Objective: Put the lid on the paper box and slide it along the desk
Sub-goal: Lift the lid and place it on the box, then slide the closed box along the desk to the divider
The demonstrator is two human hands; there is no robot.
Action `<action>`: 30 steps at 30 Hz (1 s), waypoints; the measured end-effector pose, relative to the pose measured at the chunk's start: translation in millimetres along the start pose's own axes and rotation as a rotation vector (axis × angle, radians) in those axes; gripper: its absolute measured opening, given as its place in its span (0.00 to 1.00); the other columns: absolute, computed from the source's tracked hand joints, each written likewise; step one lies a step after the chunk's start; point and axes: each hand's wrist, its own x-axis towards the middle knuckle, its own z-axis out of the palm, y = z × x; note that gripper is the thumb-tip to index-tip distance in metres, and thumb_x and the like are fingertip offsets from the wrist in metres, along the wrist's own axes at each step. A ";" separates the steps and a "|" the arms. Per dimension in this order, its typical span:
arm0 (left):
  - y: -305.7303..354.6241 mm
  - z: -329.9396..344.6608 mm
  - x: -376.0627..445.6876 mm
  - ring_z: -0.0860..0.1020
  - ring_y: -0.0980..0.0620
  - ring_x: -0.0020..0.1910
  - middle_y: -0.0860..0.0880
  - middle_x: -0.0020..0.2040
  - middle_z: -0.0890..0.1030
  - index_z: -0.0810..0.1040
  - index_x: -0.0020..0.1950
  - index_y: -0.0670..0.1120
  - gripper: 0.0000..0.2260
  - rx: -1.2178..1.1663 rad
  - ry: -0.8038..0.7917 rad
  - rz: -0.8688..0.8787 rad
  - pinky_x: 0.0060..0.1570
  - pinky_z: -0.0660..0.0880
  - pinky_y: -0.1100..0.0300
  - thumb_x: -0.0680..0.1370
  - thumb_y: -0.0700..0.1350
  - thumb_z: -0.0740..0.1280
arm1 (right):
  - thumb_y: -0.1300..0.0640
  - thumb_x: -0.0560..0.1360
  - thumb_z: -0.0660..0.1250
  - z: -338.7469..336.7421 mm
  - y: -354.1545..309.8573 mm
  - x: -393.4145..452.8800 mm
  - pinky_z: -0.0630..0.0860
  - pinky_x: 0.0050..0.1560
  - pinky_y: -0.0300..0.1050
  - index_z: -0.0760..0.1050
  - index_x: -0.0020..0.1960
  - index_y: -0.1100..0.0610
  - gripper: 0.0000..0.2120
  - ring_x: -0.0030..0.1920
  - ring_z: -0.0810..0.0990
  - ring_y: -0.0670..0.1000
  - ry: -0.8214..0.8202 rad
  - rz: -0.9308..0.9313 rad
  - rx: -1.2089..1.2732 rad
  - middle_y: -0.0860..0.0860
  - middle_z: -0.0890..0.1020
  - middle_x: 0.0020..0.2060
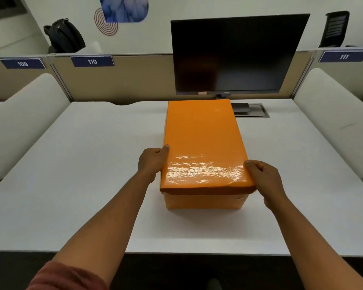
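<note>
An orange paper box (204, 200) stands lengthwise in the middle of the white desk (82, 174). Its glossy orange lid (203, 143) lies on top and covers it, with the near right corner slightly crumpled. My left hand (152, 162) grips the lid's left edge near the front, thumb on top. On the opposite side, my right hand (264, 178) holds the lid's right edge at the front corner, thumb on top too.
A dark monitor (237, 53) stands right behind the box. A grey cable hatch (254, 111) is set in the desk to the right of the box's far end. Padded white dividers (23, 116) flank the desk on both sides.
</note>
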 end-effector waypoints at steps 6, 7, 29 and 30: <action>6.5 0.8 10.9 0.84 0.44 0.45 0.47 0.46 0.84 0.77 0.40 0.53 0.14 -0.054 -0.026 -0.039 0.47 0.81 0.49 0.78 0.61 0.65 | 0.40 0.78 0.62 7.7 -15.9 28.2 0.78 0.56 0.58 0.73 0.69 0.53 0.25 0.57 0.80 0.57 0.077 -0.087 -0.208 0.55 0.81 0.60; 7.4 1.0 12.1 0.84 0.44 0.45 0.47 0.46 0.84 0.77 0.40 0.53 0.14 -0.055 -0.028 -0.043 0.46 0.80 0.50 0.78 0.61 0.65 | 0.40 0.78 0.62 9.9 -19.3 34.2 0.77 0.57 0.59 0.72 0.70 0.53 0.26 0.58 0.79 0.58 0.071 -0.107 -0.240 0.56 0.80 0.61; 72.3 32.0 95.5 0.54 0.39 0.79 0.42 0.82 0.54 0.49 0.81 0.50 0.30 0.470 -0.070 0.275 0.73 0.59 0.40 0.83 0.51 0.59 | 0.49 0.81 0.61 66.9 -104.5 175.5 0.63 0.70 0.59 0.63 0.76 0.59 0.27 0.75 0.61 0.63 -0.274 -0.446 -0.901 0.59 0.60 0.78; 74.1 35.6 101.1 0.57 0.38 0.79 0.42 0.81 0.56 0.48 0.81 0.49 0.31 0.496 -0.092 0.270 0.73 0.61 0.41 0.83 0.52 0.59 | 0.48 0.81 0.60 68.4 -106.0 181.3 0.63 0.70 0.60 0.64 0.76 0.59 0.27 0.75 0.62 0.63 -0.284 -0.453 -0.914 0.59 0.60 0.78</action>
